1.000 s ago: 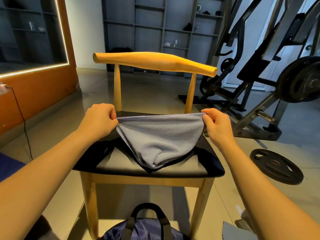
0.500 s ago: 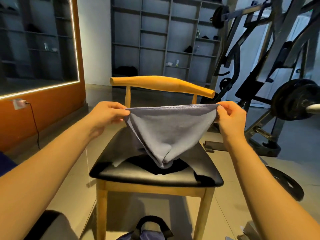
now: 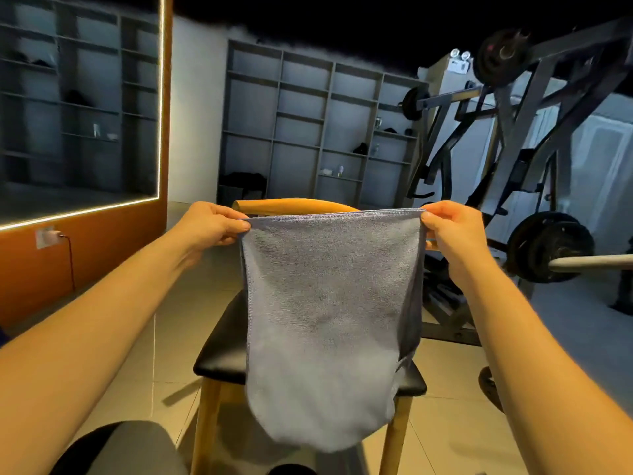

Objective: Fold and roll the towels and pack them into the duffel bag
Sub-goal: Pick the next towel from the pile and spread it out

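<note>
Two hands: left hand (image 3: 212, 224) and right hand (image 3: 448, 231) both closed in a pinch, thumb against forefinger, each on one top corner of the towel (image 3: 329, 320)
Towel position: held up in the air in front of the wooden chair (image 3: 205, 423), top hem stretched level between the two pinches, lower end hanging free before the black seat (image 3: 222, 351), seemingly clear of it
Duffel bag: not plainly in view; only a dark shape at the bottom edge, too cropped to name
Step, as a judgement: straightening ahead of the first fold, nothing rolled or packed yet
Risk of slip: small pinches on a soft hem; one loosened thumb enough to drop a corner and collapse the sheet onto seat or floor tiles (image 3: 462, 406)
Risk of skew: right side doubled back, darker strip showing behind; folding from this state likely to give uneven edges and a lopsided roll
Risk of snag: hanging end near the seat front, possible bunching on lowering
Towel material: grey-blue, short fuzzy nap, stitched hem along top and left edge, thin and limp, bottom sagging into a rounded curve
Chair material: smooth curved backrest (image 3: 294, 204) of pale wood, glossy padded seat, probably slippery under cloth
</note>
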`<state>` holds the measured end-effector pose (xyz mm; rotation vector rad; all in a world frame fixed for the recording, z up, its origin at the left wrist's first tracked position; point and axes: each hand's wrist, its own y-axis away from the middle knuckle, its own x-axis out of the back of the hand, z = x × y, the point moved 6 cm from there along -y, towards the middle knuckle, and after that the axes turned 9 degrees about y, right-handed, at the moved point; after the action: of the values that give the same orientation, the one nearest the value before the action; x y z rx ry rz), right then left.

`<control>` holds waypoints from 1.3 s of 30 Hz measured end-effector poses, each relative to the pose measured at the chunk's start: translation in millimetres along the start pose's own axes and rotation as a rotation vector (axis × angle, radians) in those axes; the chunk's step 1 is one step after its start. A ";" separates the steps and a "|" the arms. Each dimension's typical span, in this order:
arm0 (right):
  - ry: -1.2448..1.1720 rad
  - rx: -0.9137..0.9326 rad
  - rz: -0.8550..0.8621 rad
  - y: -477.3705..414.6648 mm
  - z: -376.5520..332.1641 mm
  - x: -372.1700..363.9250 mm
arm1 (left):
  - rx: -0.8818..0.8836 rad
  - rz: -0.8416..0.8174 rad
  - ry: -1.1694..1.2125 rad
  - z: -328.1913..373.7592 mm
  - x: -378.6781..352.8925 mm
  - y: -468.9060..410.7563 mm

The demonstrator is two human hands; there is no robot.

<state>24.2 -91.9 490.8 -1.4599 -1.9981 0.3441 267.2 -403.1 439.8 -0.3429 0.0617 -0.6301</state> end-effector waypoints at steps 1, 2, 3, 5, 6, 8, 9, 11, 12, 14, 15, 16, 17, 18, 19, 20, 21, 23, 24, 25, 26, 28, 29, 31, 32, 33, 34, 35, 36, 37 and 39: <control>-0.011 -0.004 0.001 3.0 -3.5 1.8 | -0.004 -0.006 -0.016 2.9 3.0 2.0; -0.009 -0.009 -0.002 5.7 -5.6 3.7 | -0.011 -0.015 -0.041 5.3 5.5 3.6; -0.006 -0.018 -0.009 8.2 -6.6 5.2 | -0.021 -0.023 -0.072 6.6 7.6 3.7; -0.078 -0.070 -0.059 11.3 -5.0 7.5 | -0.045 -0.032 -0.129 10.8 10.5 3.3; -0.158 -0.106 -0.117 13.5 -4.0 7.0 | -0.052 -0.034 -0.144 12.6 11.8 2.6; -0.327 -0.157 -0.264 19.0 -3.9 6.0 | -0.036 -0.038 -0.131 14.3 15.5 -2.0; -0.370 -0.164 -0.331 22.5 -4.3 5.6 | -0.011 -0.044 -0.099 13.9 17.3 -4.0; -0.434 -0.153 -0.416 25.8 -1.6 4.5 | 0.041 -0.093 0.011 10.8 16.8 -5.2; -0.473 -0.143 -0.438 25.5 1.3 3.2 | 0.057 -0.138 0.085 9.1 13.8 -4.2; -0.573 -0.134 -0.436 21.3 6.8 -0.2 | 0.065 -0.252 0.262 7.4 3.6 -1.1; -0.621 -0.130 -0.425 18.4 9.2 -2.1 | 0.070 -0.317 0.355 7.5 -3.0 0.4; -0.668 -0.133 -0.404 12.7 13.5 -4.9 | 0.074 -0.373 0.425 6.5 -9.4 -0.4; -0.709 -0.143 -0.381 7.2 17.7 -8.9 | 0.079 -0.398 0.460 3.0 -13.8 -5.7; -0.721 -0.161 -0.353 -1.0 25.1 -14.4 | 0.086 -0.393 0.452 -3.0 -17.6 -15.3; -0.689 -0.185 -0.319 -10.7 35.4 -22.1 | 0.098 -0.358 0.399 -12.1 -21.0 -27.1; -0.586 -0.214 -0.266 -21.7 50.2 -29.6 | 0.114 -0.292 0.308 -24.3 -23.2 -41.2; -0.423 -0.253 -0.195 -32.3 67.1 -36.6 | 0.132 -0.210 0.197 -38.3 -25.2 -55.4; -0.114 -0.320 -0.098 -49.4 102.1 -55.7 | 0.175 -0.072 -0.009 -72.2 -31.1 -81.9; -0.027 -0.340 -0.099 -55.1 118.5 -69.9 | 0.198 -0.032 -0.093 -89.5 -37.3 -91.7; 0.031 -0.353 -0.113 -58.7 135.0 -85.2 | 0.223 -0.003 -0.162 -107.5 -43.9 -99.4; 0.073 -0.369 -0.126 -62.7 152.9 -100.3 | 0.253 0.017 -0.210 -126.2 -50.7 -106.9; 0.115 -0.423 -0.131 -68.6 187.5 -127.6 | 0.318 0.047 -0.247 -163.9 -61.9 -121.6; 0.127 -0.449 -0.136 -72.1 202.8 -140.4 | 0.342 0.071 -0.256 -180.8 -65.6 -128.6; 0.142 -0.496 -0.152 -80.3 229.6 -163.7 | 0.370 0.128 -0.272 -208.9 -70.4 -143.3; 0.138 -0.509 -0.150 -85.9 241.2 -173.8 | 0.372 0.155 -0.273 -220.7 -72.7 -151.0; 0.136 -0.519 -0.144 -91.7 251.7 -182.7 | 0.370 0.174 -0.281 -231.1 -74.7 -158.6; 0.143 -0.530 -0.139 -97.7 261.8 -190.8 | 0.369 0.182 -0.295 -241.0 -77.2 -166.9; 0.156 -0.537 -0.142 -102.8 270.7 -198.6 | 0.371 0.181 -0.305 -250.8 -79.7 -175.1; 0.172 -0.544 -0.156 -107.4 279.5 -206.5 | 0.378 0.172 -0.317 -260.3 -82.5 -183.0; 0.189 -0.551 -0.173 -111.0 287.8 -214.3 | 0.387 0.160 -0.337 -269.7 -84.2 -190.2; 0.220 -0.570 -0.205 -115.6 303.4 -228.6 | 0.403 0.152 -0.386 -287.8 -84.6 -202.9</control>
<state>-210.6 -297.6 245.3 -1.5117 -2.1290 -0.4938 37.7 -591.4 232.2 -0.0636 -0.4015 -0.4047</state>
